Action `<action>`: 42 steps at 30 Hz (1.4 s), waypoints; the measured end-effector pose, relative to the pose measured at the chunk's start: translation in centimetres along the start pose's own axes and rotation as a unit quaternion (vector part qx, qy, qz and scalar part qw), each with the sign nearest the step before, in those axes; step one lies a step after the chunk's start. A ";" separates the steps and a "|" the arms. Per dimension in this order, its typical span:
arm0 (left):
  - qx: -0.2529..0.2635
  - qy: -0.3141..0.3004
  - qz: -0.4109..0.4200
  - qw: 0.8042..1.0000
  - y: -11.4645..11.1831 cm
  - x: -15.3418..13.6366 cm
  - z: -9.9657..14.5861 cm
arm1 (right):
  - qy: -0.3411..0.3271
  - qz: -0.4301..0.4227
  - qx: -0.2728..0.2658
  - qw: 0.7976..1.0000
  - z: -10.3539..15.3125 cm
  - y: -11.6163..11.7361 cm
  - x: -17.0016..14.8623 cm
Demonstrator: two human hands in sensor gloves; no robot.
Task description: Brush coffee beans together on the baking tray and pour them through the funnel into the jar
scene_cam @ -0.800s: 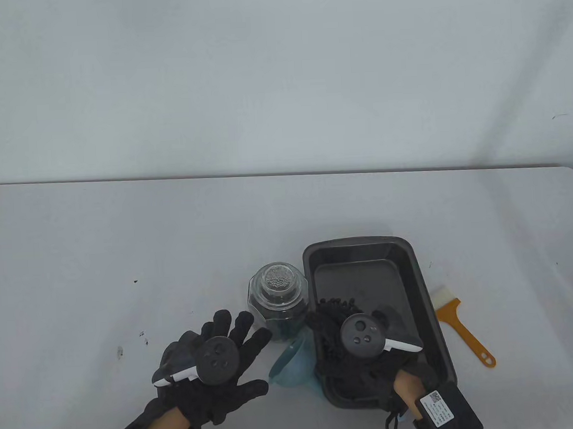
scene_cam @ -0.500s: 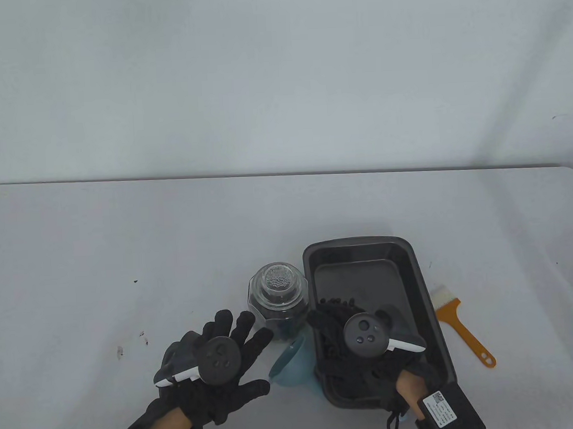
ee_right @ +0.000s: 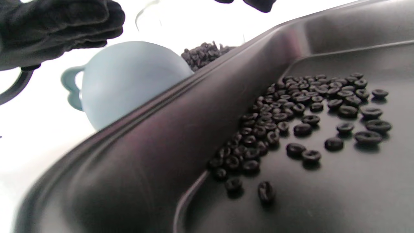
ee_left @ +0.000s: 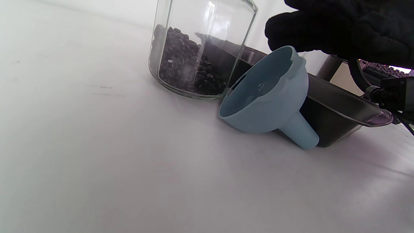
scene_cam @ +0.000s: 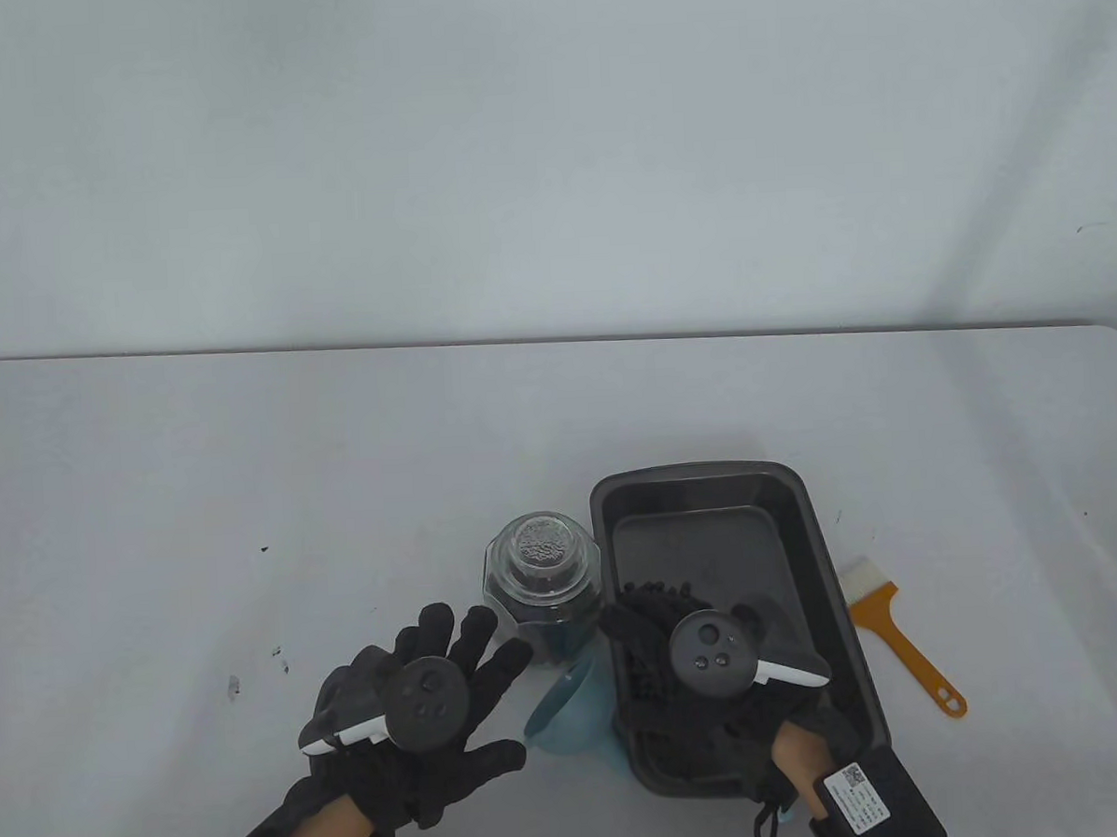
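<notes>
A dark baking tray (scene_cam: pixel 696 542) sits right of centre, with coffee beans (ee_right: pixel 291 116) gathered along its left wall (ee_right: pixel 161 145). My right hand (scene_cam: pixel 655 647) lies flat and spread over those beans, holding nothing. Left of the tray stands a glass jar (scene_cam: pixel 541 578) partly filled with beans (ee_left: pixel 184 64). A blue funnel (scene_cam: pixel 574 708) lies on its side between jar and tray, its spout against the tray (ee_left: pixel 336 106). My left hand (scene_cam: pixel 441 668) hovers with fingers spread just left of the funnel (ee_left: pixel 265 94), not touching it.
An orange-handled brush (scene_cam: pixel 897 635) with white bristles lies on the table right of the tray. The table's far edge runs across the middle of the table view, with a white wall behind it. A few dark specks mark the table at the left.
The right hand has shifted very slightly to the right over the tray. The left hand, jar, funnel and brush have not moved.
</notes>
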State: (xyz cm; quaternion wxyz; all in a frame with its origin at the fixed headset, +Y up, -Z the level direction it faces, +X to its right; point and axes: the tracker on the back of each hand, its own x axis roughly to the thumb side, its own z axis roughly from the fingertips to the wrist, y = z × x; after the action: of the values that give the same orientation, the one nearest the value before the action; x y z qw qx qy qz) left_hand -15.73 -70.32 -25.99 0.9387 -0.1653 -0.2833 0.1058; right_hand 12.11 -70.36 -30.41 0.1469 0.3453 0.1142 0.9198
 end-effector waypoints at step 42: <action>-0.032 0.052 -0.124 0.990 10.0 3.7 -10.8 | 0.010 -0.015 0.003 1.000 -0.1 0.0 -0.6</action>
State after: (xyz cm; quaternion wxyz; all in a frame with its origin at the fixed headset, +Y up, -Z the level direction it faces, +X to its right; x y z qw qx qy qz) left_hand -7.58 -62.72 -36.32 0.9522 -0.1640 -0.2560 -0.0289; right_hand 12.51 -70.56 -30.85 0.1583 0.3350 0.1232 0.9206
